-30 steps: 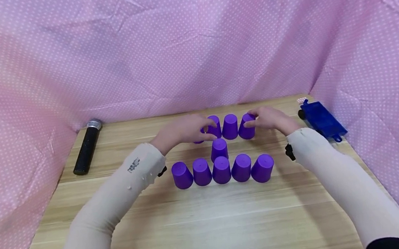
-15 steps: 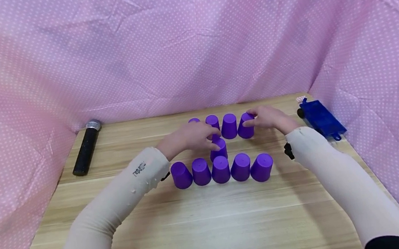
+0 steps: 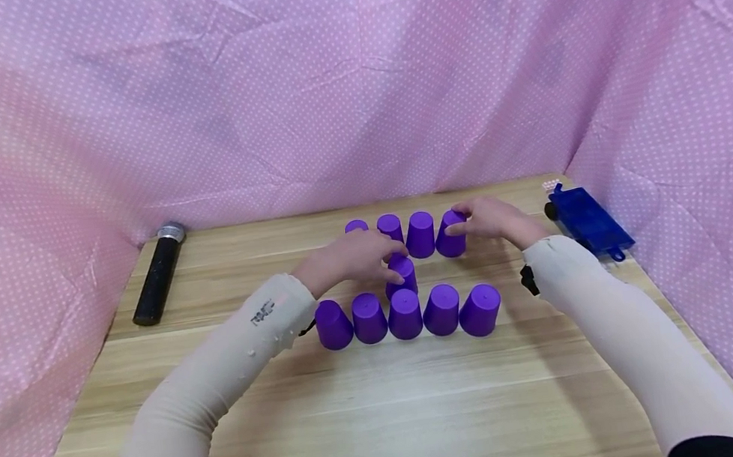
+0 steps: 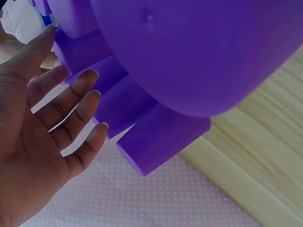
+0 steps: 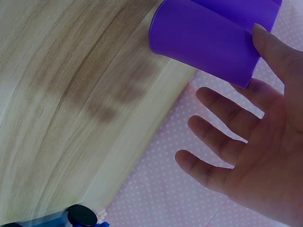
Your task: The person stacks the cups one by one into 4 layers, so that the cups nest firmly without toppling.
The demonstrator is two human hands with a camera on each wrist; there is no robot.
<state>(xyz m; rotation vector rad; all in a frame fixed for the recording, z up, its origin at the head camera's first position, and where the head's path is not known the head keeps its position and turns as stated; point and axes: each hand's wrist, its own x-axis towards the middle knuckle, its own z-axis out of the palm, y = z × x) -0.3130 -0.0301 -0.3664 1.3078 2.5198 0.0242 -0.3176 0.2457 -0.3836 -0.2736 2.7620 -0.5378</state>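
Purple plastic cups stand upside down in two rows, with one middle cup (image 3: 402, 276) between them. My left hand (image 3: 357, 256) pinches this middle cup, thumb on its near side and index finger behind. In the left wrist view the other fingers (image 4: 85, 111) are spread apart, and a front-row cup fills the foreground. At the right end of the back row, my right hand (image 3: 490, 218) pinches the end cup (image 5: 208, 40) between thumb and index finger; its remaining fingers stay spread. The left end cup (image 3: 356, 225) of the back row is mostly hidden behind my left hand.
The front row of several cups (image 3: 405, 314) stands close to the middle cup. A black microphone (image 3: 157, 275) lies on the wooden table (image 3: 388, 422) at far left. A blue wheeled toy (image 3: 588, 222) sits at far right. Pink dotted cloth (image 3: 351, 94) surrounds the back and sides.
My left hand has moved from the back row, right and nearer, to the middle cup and now pinches it. The right hand has stayed at the end cup. The cups stand where they were.
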